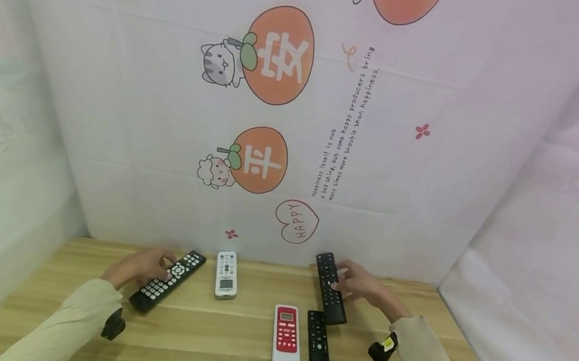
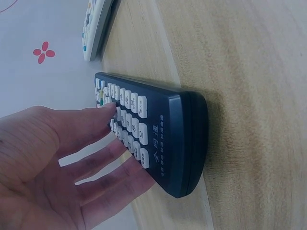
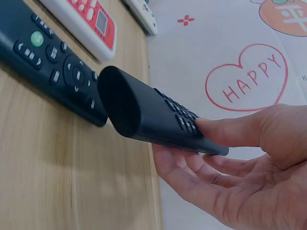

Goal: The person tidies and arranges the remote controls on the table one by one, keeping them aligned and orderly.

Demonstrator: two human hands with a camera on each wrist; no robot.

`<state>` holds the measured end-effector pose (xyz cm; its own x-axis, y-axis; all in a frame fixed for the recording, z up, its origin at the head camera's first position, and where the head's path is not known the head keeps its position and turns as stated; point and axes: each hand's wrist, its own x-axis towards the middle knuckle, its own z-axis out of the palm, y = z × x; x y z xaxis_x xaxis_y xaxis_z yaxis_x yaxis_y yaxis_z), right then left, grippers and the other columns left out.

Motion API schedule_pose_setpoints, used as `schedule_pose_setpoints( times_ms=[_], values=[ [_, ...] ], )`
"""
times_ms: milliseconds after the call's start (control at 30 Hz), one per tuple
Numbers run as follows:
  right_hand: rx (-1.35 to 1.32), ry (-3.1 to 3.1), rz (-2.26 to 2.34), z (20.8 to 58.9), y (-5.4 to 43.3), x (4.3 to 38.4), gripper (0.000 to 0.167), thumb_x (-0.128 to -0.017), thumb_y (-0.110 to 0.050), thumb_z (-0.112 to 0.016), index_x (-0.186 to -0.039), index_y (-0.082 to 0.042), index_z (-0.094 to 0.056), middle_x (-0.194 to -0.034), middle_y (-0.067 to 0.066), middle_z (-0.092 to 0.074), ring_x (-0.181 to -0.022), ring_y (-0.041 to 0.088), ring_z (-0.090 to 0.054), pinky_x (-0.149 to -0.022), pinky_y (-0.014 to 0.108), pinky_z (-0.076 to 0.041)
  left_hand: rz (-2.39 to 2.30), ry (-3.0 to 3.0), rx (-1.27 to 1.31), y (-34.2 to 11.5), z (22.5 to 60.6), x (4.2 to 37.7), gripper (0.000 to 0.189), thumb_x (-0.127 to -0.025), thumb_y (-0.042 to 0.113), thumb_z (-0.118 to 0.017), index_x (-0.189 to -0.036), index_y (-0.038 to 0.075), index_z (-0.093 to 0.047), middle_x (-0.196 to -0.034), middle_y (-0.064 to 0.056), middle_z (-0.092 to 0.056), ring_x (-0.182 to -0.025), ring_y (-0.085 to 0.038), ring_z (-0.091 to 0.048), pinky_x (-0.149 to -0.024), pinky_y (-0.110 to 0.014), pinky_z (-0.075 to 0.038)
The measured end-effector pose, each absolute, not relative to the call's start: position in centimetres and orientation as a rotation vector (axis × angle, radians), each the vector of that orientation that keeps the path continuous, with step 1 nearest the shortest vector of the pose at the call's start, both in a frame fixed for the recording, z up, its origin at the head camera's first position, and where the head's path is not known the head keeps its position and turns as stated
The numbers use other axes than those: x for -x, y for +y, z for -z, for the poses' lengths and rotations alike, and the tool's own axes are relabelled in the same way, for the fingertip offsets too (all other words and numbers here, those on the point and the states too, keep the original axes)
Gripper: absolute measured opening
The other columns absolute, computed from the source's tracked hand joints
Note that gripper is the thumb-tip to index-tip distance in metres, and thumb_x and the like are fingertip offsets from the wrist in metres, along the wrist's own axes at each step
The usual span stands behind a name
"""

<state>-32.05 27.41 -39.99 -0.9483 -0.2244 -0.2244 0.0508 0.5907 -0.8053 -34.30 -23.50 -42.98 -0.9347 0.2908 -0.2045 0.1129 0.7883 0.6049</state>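
Note:
My left hand (image 1: 148, 265) grips a black remote control with white buttons (image 1: 168, 281), thumb on its keys and fingers at its underside. In the left wrist view that remote (image 2: 163, 129) lies close over the wooden surface, its broad end toward the camera. On the right, my right hand (image 1: 361, 284) holds a black remote with dark buttons (image 1: 332, 289), thumb on top and fingers beneath. The right wrist view shows this remote (image 3: 144, 108) tilted, its blunt end raised above the table. Its lower end overlaps another black remote (image 1: 320, 354) in the head view.
A white remote (image 1: 227, 274) lies near the back edge of the wooden table (image 1: 195, 348). Beside the lying black remote is a white and red remote (image 1: 286, 341). A printed white cloth (image 1: 156, 129) rises behind the table, with pale cloth at both sides.

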Motion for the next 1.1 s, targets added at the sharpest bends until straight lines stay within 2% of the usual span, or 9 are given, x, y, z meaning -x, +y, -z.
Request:
schedule_pose_setpoints(
  times_ms=[300, 433, 633, 867, 1100],
  values=[
    [0.087, 2.477, 1.248, 40.5, 29.2, 31.0, 0.059, -0.094, 0.003, -0.069, -0.143, 0.015, -0.038, -0.118, 0.031, -0.062, -0.093, 0.029, -0.071, -0.085, 0.055, -0.064, -0.881, 2.694, -0.317, -23.4, 43.1, 34.3, 0.048, -0.092, 0.004, -0.073, -0.135, -0.011, -0.057, -0.116, -0.031, -0.067, -0.088, -0.026, -0.070, -0.067, -0.040, -0.065],
    [0.046, 2.463, 1.234, 41.0, 29.5, 30.7, 0.055, -0.091, 0.007, -0.070, -0.138, 0.016, -0.042, -0.110, 0.027, -0.065, -0.088, 0.027, -0.071, -0.080, 0.051, -0.065, -0.878, 2.697, -0.312, -23.4, 43.1, 34.3, 0.047, -0.092, 0.004, -0.073, -0.134, -0.010, -0.058, -0.115, -0.029, -0.068, -0.087, -0.026, -0.070, -0.066, -0.040, -0.065],
    [-0.010, 2.405, 1.194, 41.8, 29.9, 30.2, 0.046, -0.091, 0.010, -0.068, -0.131, 0.011, -0.044, -0.102, 0.024, -0.065, -0.078, 0.032, -0.074, -0.076, 0.049, -0.066, -0.848, 2.717, -0.320, -23.4, 43.0, 34.3, 0.046, -0.092, 0.006, -0.073, -0.133, -0.009, -0.059, -0.114, -0.028, -0.068, -0.090, -0.027, -0.069, -0.069, -0.041, -0.065],
    [0.017, 2.365, 1.197, 42.9, 30.6, 29.4, 0.037, -0.089, 0.012, -0.071, -0.118, 0.009, -0.047, -0.096, 0.025, -0.067, -0.074, 0.035, -0.076, -0.071, 0.046, -0.067, -0.842, 2.725, -0.310, -23.2, 43.0, 34.2, 0.045, -0.093, 0.006, -0.073, -0.134, -0.008, -0.059, -0.113, -0.026, -0.069, -0.089, -0.026, -0.070, -0.065, -0.040, -0.064],
    [-0.029, 2.331, 1.175, 43.2, 31.0, 29.2, 0.041, -0.089, 0.010, -0.072, -0.122, 0.008, -0.047, -0.094, 0.026, -0.070, -0.074, 0.035, -0.077, -0.070, 0.044, -0.067, -0.827, 2.719, -0.309, -23.4, 43.0, 34.2, 0.048, -0.092, 0.006, -0.073, -0.135, -0.009, -0.059, -0.114, -0.028, -0.068, -0.090, -0.028, -0.070, -0.068, -0.041, -0.065]
  ],
)
